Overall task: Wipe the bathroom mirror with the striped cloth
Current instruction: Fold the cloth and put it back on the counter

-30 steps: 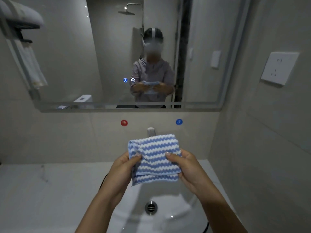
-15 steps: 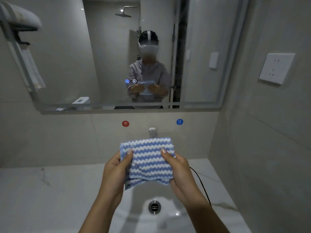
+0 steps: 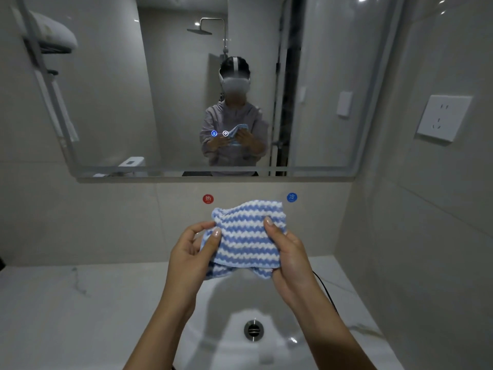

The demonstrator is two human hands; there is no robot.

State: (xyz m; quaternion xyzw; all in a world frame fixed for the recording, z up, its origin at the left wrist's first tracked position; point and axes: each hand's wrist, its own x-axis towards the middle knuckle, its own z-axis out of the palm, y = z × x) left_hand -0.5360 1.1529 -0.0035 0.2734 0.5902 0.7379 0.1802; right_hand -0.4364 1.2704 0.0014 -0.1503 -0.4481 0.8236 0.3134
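From the head camera, two round stickers are showing on the tiled wall under the mirror (image 3: pixel 186 84): a red sticker (image 3: pixel 208 198) printed with the white character 热 and a blue sticker (image 3: pixel 291 197) printed with 冷. Two small lit icons (image 3: pixel 219 133) are glowing on the mirror glass, side by side; the left one is showing three wavy lines, and the right one is too small to read. One white wall socket (image 3: pixel 444 117) is sitting on the right-hand wall, with no readable writing on it.

One striped cloth (image 3: pixel 246 236), blue and white in zigzag bands, is being held folded in the air above the basin (image 3: pixel 213 303), below the mirror and not touching the glass. Its top edge is reaching up between the two stickers.

The left hand (image 3: pixel 190 259) is pinching the cloth's left edge between thumb and forefinger, the other fingers curling loosely behind. The right hand (image 3: pixel 289 259) is gripping the right side, thumb pressing on the front face and the fingers wrapping behind, out of sight.

One round metal drain (image 3: pixel 253 329) is sitting in the bottom of the basin. One thin black cord (image 3: pixel 324 287) is trailing over the marble counter (image 3: pixel 66 303) beside the right wrist.

In the mirror, one person in a grey top is standing with a headset on, holding the cloth in both hands, with one shower head (image 3: pixel 200 30) reflecting behind.
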